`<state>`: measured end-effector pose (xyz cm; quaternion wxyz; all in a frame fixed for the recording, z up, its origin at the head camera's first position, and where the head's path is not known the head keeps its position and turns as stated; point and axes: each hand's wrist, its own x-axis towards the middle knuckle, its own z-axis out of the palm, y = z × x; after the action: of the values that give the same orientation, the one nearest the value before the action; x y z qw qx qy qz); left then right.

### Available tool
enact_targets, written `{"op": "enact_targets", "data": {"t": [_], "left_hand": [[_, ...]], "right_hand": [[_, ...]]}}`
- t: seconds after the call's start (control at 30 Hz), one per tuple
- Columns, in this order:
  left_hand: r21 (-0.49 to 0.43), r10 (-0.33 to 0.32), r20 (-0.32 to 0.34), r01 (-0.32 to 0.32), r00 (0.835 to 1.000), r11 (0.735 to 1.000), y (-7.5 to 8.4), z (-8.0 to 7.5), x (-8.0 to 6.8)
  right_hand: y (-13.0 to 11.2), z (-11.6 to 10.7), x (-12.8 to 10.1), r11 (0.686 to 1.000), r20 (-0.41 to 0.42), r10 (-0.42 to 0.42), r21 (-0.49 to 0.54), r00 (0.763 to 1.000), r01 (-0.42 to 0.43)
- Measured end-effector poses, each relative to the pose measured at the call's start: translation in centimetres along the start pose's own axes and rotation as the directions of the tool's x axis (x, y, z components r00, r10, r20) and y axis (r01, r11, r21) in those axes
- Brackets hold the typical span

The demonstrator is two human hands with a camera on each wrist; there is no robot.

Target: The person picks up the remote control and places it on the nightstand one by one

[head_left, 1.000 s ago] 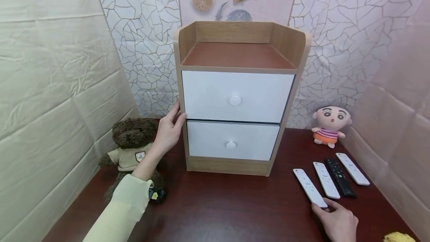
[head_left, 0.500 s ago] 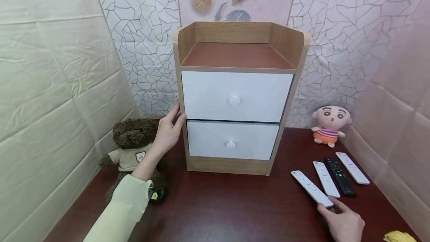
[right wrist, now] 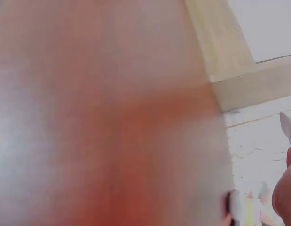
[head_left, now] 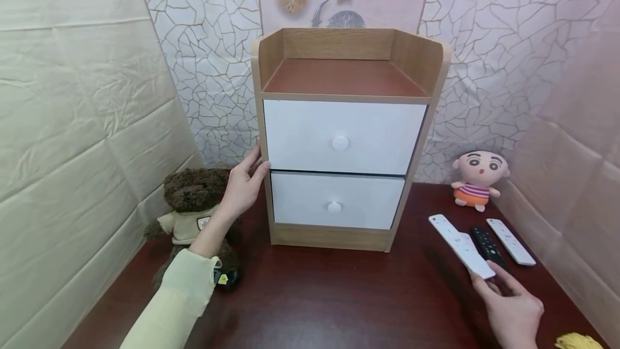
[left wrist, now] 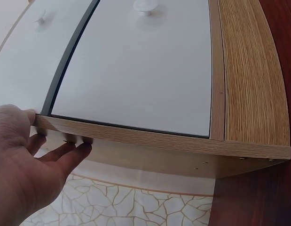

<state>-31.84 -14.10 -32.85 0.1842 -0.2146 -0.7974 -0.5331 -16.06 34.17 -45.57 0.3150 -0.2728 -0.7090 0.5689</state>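
White remote (head_left: 462,246) was up over the table (head_left: 310,295) at near right, pinched in the right hand (head_left: 515,306), and the left hand (head_left: 244,187) gripped the cabinet (head_left: 329,237) by its left edge

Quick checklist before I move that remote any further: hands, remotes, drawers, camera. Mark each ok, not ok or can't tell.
1. Grip: ok. The right hand pinches the white remote by its near end.
2. Remote off the tabletop: ok, judging by the shadow below it.
3. Gap to the second white remote: cannot tell. The held one partly covers it in the head view.
4. Left hand on the cabinet: ok, touching its left edge.
5. Upper drawer and lower drawer shut: ok, both look closed.
6. Right wrist view sharp: not ok, mostly blur.
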Motion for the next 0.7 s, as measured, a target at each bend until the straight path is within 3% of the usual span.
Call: {"op": "enact_targets", "data": {"t": [0.2, 0.4, 0.47, 0.57, 0.7], "left_hand": [[-0.012, -0.011, 0.01, 0.011, 1.0, 1.0, -0.3, 0.0, 0.2], [-0.019, -0.023, 0.005, 0.023, 1.0, 1.0, -0.6, -0.3, 0.0], [-0.02, -0.02, 0.003, 0.02, 1.0, 1.0, -0.7, -0.3, 0.0], [-0.017, -0.01, 0.008, 0.011, 1.0, 1.0, -0.7, -0.1, 0.1], [-0.02, -0.012, 0.011, 0.012, 1.0, 1.0, -0.5, -0.1, 0.2]], "right_hand": [[-2.3, -0.3, 0.8, 0.969, -0.023, -0.066, 0.236, 0.998, 0.069], [-4.9, 0.2, 1.3, 0.865, -0.049, -0.211, 0.456, 0.976, 0.21], [-5.7, 0.3, 1.6, 0.851, -0.052, -0.248, 0.464, 0.967, 0.244], [-7.0, 0.0, 1.9, 0.864, -0.064, -0.279, 0.419, 0.958, 0.279], [-8.5, 0.1, 2.2, 0.85, -0.06, -0.316, 0.426, 0.947, 0.311]]}}
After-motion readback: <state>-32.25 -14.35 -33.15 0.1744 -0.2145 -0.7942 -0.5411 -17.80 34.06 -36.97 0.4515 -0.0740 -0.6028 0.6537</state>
